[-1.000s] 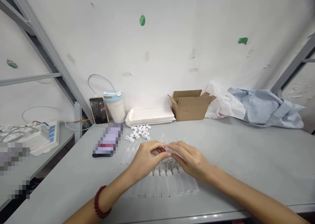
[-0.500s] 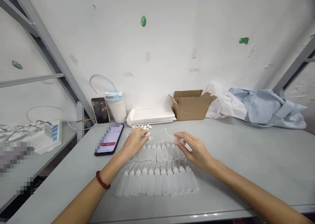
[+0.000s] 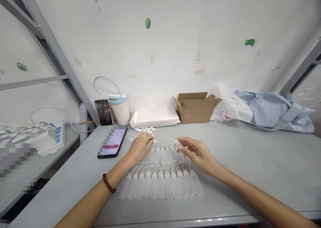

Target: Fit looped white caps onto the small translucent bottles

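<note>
My right hand (image 3: 198, 152) pinches a small translucent plastic bottle (image 3: 178, 144) with a thin white tube pointing up to the left. Its body is mostly hidden by my fingers. My left hand (image 3: 140, 147) is closed, thumb and fingertips pressed together beside small white caps (image 3: 149, 130); what it grips, if anything, is too small to make out. Below both hands lie two rows of similar bottles: a front row (image 3: 162, 186) with tubes curving over it, and a back row (image 3: 163, 155) partly covered by my hands.
A phone (image 3: 112, 142) lies left of my left hand. Along the wall stand another phone (image 3: 104, 112), a cup (image 3: 119, 111), a white stack (image 3: 155, 117), an open cardboard box (image 3: 197, 111), a white plastic bag (image 3: 232, 107) and blue cloth (image 3: 273, 111). A power strip (image 3: 54, 139) sits far left.
My left hand has turned and closed its fingers, moving slightly right. My right hand has tilted the bottle, lowering its tube. The view has shifted slightly.
</note>
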`<control>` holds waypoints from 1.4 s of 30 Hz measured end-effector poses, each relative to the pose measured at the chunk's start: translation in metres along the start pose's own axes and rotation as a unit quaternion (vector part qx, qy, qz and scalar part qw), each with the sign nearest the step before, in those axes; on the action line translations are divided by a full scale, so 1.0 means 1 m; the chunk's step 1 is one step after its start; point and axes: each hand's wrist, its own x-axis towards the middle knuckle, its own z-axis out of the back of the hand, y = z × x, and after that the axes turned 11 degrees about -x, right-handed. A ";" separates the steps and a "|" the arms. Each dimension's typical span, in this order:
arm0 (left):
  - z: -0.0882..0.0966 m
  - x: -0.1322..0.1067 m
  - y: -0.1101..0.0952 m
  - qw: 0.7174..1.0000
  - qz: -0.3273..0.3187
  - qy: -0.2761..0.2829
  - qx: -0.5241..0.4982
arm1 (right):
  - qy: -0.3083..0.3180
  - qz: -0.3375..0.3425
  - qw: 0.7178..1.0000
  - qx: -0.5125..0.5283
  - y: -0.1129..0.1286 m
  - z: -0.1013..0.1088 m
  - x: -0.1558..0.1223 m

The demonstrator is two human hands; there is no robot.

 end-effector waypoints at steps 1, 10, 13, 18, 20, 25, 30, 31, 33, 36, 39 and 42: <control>0.000 0.000 -0.001 1.000 0.002 -0.003 0.000 | 0.012 -0.007 1.000 0.019 0.001 0.000 0.000; -0.005 -0.002 -0.006 0.999 0.036 -0.029 -0.012 | 0.049 -0.065 0.991 0.102 0.004 0.001 0.002; -0.005 -0.001 -0.005 0.999 0.030 -0.010 -0.026 | 0.054 -0.066 0.991 0.107 0.003 0.000 0.002; -0.007 0.001 -0.005 0.998 0.021 0.003 -0.052 | 0.057 -0.068 0.990 0.107 0.001 -0.001 0.001; -0.007 0.001 -0.005 0.998 0.025 -0.004 -0.059 | 0.059 -0.069 0.990 0.107 0.001 -0.001 0.001; -0.003 0.002 -0.009 0.994 0.053 -0.031 -0.090 | 0.062 -0.070 0.989 0.112 0.002 -0.001 0.002; 0.008 0.000 -0.030 0.972 0.090 0.002 -0.217 | 0.061 -0.074 0.987 0.130 0.003 0.000 0.004; 0.010 -0.001 -0.034 0.956 0.107 0.023 -0.273 | 0.062 -0.077 0.986 0.132 0.004 0.001 0.004; 0.012 -0.003 -0.042 0.912 0.143 0.056 -0.380 | 0.068 -0.082 0.984 0.139 0.006 0.002 0.004; 0.013 -0.007 -0.048 0.861 0.167 0.064 -0.475 | 0.079 -0.089 0.981 0.151 0.010 0.005 0.004; 0.011 -0.008 -0.050 0.827 0.174 0.062 -0.531 | 0.094 -0.092 0.979 0.155 0.012 0.006 0.004; 0.010 -0.010 -0.053 0.817 0.178 0.063 -0.545 | 0.105 -0.082 0.978 0.160 0.011 0.006 0.004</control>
